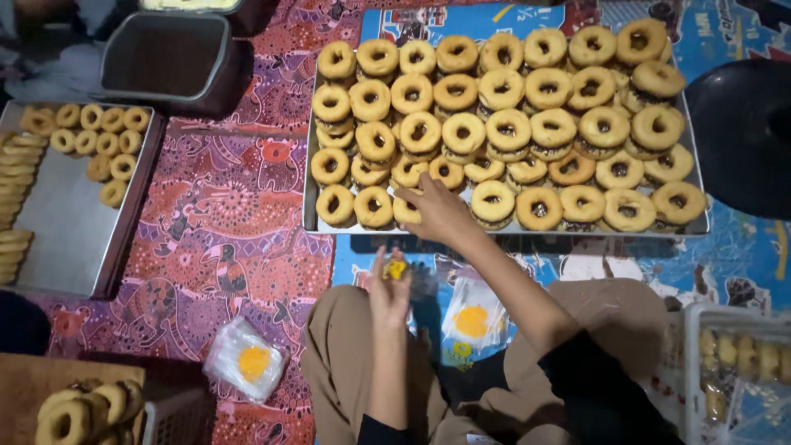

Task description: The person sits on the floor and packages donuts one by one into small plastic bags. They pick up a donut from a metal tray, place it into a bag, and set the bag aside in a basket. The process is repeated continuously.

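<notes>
A: What sits nearest the wearer?

B: The knees in tan trousers, and between them a stack of clear plastic bags with a yellow round mark, at about six o'clock. A second such bag lies on the patterned mat near seven o'clock, beside a crate of doughnuts at the lower left corner.

A: And the left hand?

B: The left hand is raised just above the knees, fingers pinched shut on a thin clear bag with a yellow mark.

A: The right hand?

B: The right hand reaches out to twelve o'clock, onto the near edge of the big metal tray. Its fingers curl over a ring doughnut in the front row; whether they have actually closed on it I cannot tell, since the hand covers most of it.

A: What fills that tray?

B: Rows of doughnuts, stacked in pairs with dark filling between.

A: Further out?

B: At nine o'clock a second tray, holding small rings in its far corner. At eleven o'clock an empty grey tub. At two o'clock a round black thing, touching the big tray's right end.
</notes>
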